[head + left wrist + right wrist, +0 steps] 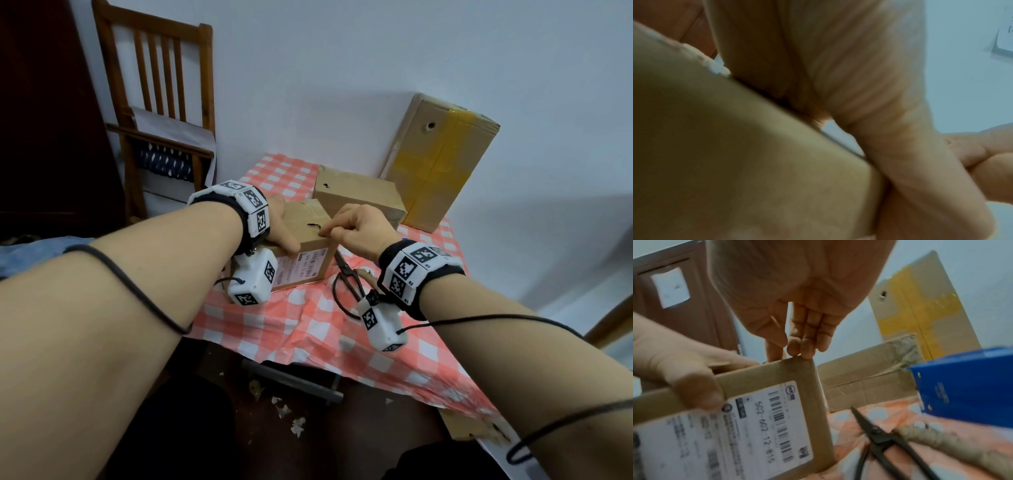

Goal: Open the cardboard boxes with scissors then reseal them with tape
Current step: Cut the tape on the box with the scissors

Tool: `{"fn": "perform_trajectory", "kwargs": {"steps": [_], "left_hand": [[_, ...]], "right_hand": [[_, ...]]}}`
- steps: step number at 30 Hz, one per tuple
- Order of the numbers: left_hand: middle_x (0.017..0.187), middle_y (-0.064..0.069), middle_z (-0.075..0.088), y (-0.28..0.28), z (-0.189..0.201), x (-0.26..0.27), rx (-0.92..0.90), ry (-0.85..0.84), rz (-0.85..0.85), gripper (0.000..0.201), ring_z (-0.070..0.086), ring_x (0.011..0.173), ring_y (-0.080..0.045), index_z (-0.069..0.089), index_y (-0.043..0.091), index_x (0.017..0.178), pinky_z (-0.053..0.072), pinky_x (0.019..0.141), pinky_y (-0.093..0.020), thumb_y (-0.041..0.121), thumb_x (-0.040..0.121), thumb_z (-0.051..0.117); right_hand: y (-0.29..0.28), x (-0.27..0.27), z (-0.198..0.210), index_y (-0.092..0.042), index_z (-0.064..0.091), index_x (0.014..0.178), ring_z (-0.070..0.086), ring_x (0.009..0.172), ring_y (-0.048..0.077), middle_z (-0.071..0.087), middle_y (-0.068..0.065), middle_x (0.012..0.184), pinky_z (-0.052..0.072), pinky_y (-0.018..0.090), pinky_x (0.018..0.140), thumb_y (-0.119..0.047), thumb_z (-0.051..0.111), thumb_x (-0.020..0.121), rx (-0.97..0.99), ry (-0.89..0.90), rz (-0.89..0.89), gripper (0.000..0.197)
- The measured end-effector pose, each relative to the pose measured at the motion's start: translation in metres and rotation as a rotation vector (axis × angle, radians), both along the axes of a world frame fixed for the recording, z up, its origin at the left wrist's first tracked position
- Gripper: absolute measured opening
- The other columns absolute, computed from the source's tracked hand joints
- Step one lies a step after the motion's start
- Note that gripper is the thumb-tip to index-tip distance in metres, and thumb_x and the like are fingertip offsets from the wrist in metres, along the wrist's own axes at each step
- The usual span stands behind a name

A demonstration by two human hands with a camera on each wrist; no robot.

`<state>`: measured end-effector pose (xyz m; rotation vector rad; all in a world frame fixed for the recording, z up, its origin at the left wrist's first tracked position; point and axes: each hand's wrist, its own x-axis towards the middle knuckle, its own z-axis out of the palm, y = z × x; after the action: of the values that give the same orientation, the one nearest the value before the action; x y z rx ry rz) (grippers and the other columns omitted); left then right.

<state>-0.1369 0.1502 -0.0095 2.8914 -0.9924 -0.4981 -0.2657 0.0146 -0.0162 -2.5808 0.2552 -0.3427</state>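
A small cardboard box (308,253) with a white shipping label (760,431) stands on the red-checked tablecloth (301,325); its top has a torn hole. My left hand (286,226) lies over the box's left top and grips it, thumb (694,386) pressed down on the labelled front. My right hand (329,234) has curled fingers, and its fingertips (797,352) pinch at the taped top edge near the box's right corner. Black scissors (349,277) lie on the cloth just right of the box, held by no hand. In the left wrist view only blurred cardboard (735,146) and my left hand (900,146) show.
A medium box (359,195) sits behind the small one. A tall box with yellow tape (442,161) leans on the wall. A blue tape dispenser (962,386) and a crumpled brown tape strip (941,444) lie at the right. A wooden chair (161,102) stands at the left.
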Motion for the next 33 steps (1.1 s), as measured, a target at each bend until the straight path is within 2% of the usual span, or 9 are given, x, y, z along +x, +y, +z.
{"fn": "perform_trajectory", "kwargs": {"steps": [3,7,11,17,20,24,26,30,33], "left_hand": [[0.109,-0.006,0.057,0.0,0.002,-0.002,0.007,0.002,-0.007,0.11,0.058,0.097,-0.027,0.038,0.016,0.126,0.051,0.09,-0.044,0.065,0.036,0.077],[0.11,-0.005,0.057,0.0,0.002,-0.003,0.008,-0.002,0.001,0.12,0.058,0.098,-0.027,0.038,0.018,0.125,0.05,0.089,-0.043,0.069,0.021,0.07],[0.111,-0.007,0.055,0.0,0.001,-0.005,0.0,0.001,0.005,0.11,0.057,0.1,-0.027,0.038,0.016,0.127,0.05,0.09,-0.043,0.063,0.037,0.079],[0.108,-0.005,0.057,0.001,0.004,-0.009,0.015,-0.038,-0.011,0.117,0.058,0.096,-0.026,0.04,0.017,0.125,0.052,0.087,-0.043,0.069,0.025,0.072],[0.105,-0.005,0.057,0.0,0.004,-0.012,0.011,-0.053,-0.027,0.101,0.058,0.096,-0.026,0.042,0.016,0.123,0.052,0.086,-0.042,0.062,0.042,0.079],[0.106,-0.006,0.056,0.0,0.005,-0.019,0.027,-0.133,-0.061,0.092,0.058,0.099,-0.027,0.044,0.011,0.124,0.048,0.078,-0.035,0.058,0.055,0.081],[0.112,-0.009,0.056,-0.002,0.004,-0.023,0.039,-0.169,-0.068,0.099,0.057,0.103,-0.028,0.041,0.009,0.127,0.048,0.083,-0.037,0.06,0.053,0.081],[0.12,-0.013,0.052,-0.001,0.001,-0.03,0.047,-0.208,-0.06,0.108,0.052,0.109,-0.03,0.036,0.007,0.129,0.046,0.095,-0.044,0.065,0.049,0.079],[0.124,-0.015,0.048,-0.003,-0.001,-0.034,0.045,-0.226,-0.062,0.108,0.049,0.113,-0.031,0.035,0.006,0.13,0.043,0.098,-0.045,0.063,0.05,0.08]], "right_hand": [[0.004,0.0,0.005,-0.018,0.076,0.1,0.057,0.095,0.018,0.062,0.001,0.102,0.048,0.034,0.087,-0.015,0.055,0.088,-0.134,0.061,0.029,0.024],[0.006,0.002,0.004,-0.019,0.075,0.088,0.062,0.091,0.023,0.068,0.002,0.092,0.053,0.04,0.085,-0.009,0.054,0.087,0.008,0.046,-0.054,0.023],[0.008,-0.001,0.002,-0.021,0.073,0.084,0.062,0.089,0.019,0.067,-0.001,0.088,0.053,0.036,0.084,-0.007,0.055,0.084,0.055,0.014,-0.052,0.023],[0.007,0.002,0.004,-0.025,0.068,0.087,0.055,0.076,0.014,0.061,-0.001,0.08,0.054,0.037,0.081,-0.01,0.054,0.086,0.075,0.063,-0.057,0.021],[0.008,0.005,0.004,-0.024,0.065,0.096,0.055,0.078,0.014,0.059,0.001,0.084,0.054,0.038,0.081,-0.012,0.058,0.084,0.107,0.062,-0.072,0.018],[0.006,0.012,0.003,-0.017,0.047,0.132,0.047,0.113,0.017,0.046,0.002,0.125,0.044,0.03,0.096,-0.041,0.076,0.075,0.108,0.094,-0.218,0.068],[0.007,0.013,0.001,-0.012,0.039,0.139,0.048,0.119,0.021,0.044,0.005,0.133,0.044,0.03,0.097,-0.048,0.078,0.071,0.221,0.16,-0.293,0.086],[0.013,0.011,-0.009,-0.003,0.054,0.12,0.061,0.089,0.018,0.062,0.005,0.103,0.051,0.031,0.078,-0.034,0.067,0.087,0.394,0.15,-0.251,0.048],[0.009,0.01,-0.008,-0.004,0.06,0.116,0.058,0.087,0.021,0.064,0.011,0.102,0.052,0.037,0.079,-0.026,0.05,0.098,0.429,0.122,-0.263,0.03]]}}
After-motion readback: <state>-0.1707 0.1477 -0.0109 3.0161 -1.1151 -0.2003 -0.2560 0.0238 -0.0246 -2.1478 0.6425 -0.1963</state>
